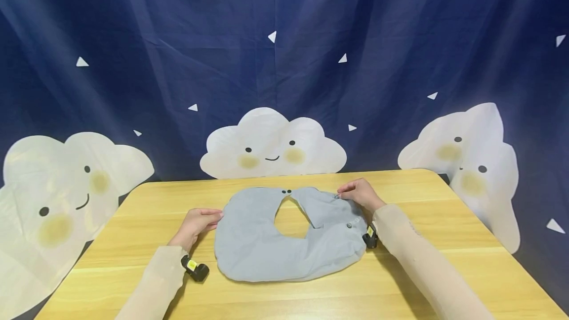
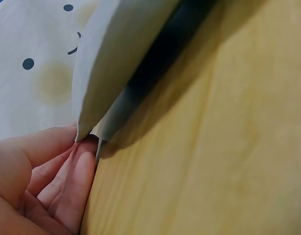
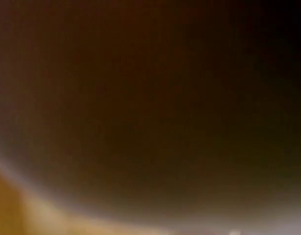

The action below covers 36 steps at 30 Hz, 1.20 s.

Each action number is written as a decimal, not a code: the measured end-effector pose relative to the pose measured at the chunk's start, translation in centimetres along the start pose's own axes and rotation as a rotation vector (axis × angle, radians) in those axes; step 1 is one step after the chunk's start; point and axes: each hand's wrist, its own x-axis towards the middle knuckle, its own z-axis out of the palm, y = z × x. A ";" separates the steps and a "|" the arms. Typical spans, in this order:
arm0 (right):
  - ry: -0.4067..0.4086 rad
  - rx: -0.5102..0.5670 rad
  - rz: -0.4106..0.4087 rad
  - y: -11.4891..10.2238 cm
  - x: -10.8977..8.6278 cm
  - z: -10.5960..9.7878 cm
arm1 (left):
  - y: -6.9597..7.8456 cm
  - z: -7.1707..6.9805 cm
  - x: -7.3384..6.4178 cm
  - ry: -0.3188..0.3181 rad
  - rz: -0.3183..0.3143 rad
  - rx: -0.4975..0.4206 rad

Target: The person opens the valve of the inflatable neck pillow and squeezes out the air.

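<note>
A grey neck pillow (image 1: pixel 253 241), soft and wrinkled on its right half, lies on the table around an oval opening. Two small dark dots sit at its far edge, and a small round fitting (image 1: pixel 348 225) shows on its right side. My left hand (image 1: pixel 198 225) pinches the pillow's left edge between thumb and fingers; in the left wrist view this edge (image 2: pixel 106 63) is lifted off the wood. At the far right edge, my right hand (image 1: pixel 361 195) pinches a bit of the pillow's rim. The right wrist view is almost wholly dark and blurred.
The pale wooden table (image 1: pixel 151 221) ends at a rounded far edge. Behind it hangs a dark blue curtain (image 1: pixel 311 83) with white clouds and triangles. A small black camera (image 1: pixel 195 268) is strapped to the left wrist, another (image 1: pixel 370 237) to the right.
</note>
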 end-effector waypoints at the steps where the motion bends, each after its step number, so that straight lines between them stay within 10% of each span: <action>1: 0.007 -0.006 0.002 0.0 0.0 0.1 | 0.0 0.0 0.0 0.000 -0.001 0.001; 19: 0.017 -0.114 -0.056 0.1 -0.4 0.2 | 0.1 -0.1 -0.3 -0.023 0.033 -0.008; 36: 0.241 0.268 0.217 1.7 -1.0 -0.2 | 0.0 -0.1 -0.4 -0.010 0.032 -0.031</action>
